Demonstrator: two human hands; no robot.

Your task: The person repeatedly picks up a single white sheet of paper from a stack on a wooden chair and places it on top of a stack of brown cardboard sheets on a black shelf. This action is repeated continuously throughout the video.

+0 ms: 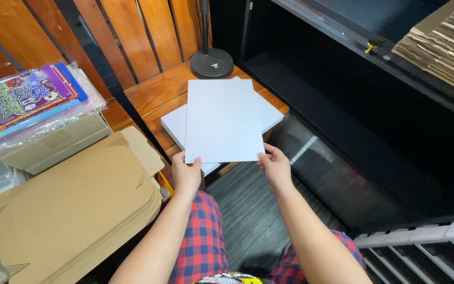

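A plain white sheet of card (223, 120) is held flat in front of me by its near corners. My left hand (186, 173) pinches the near left corner and my right hand (275, 167) pinches the near right corner. Under it lies a stack of the same white sheets (174, 123), turned at an angle, on a low wooden bench (153, 94). My knees in red and blue checked cloth show below.
A pile of flattened brown cardboard boxes (74, 205) lies at my left. Colourful printed sheets in clear plastic (22, 100) sit behind it. A black round stand base (212, 62) is on the bench. A black shelf unit (353, 105) fills the right, with gold folded cardboard (447, 42) on top.
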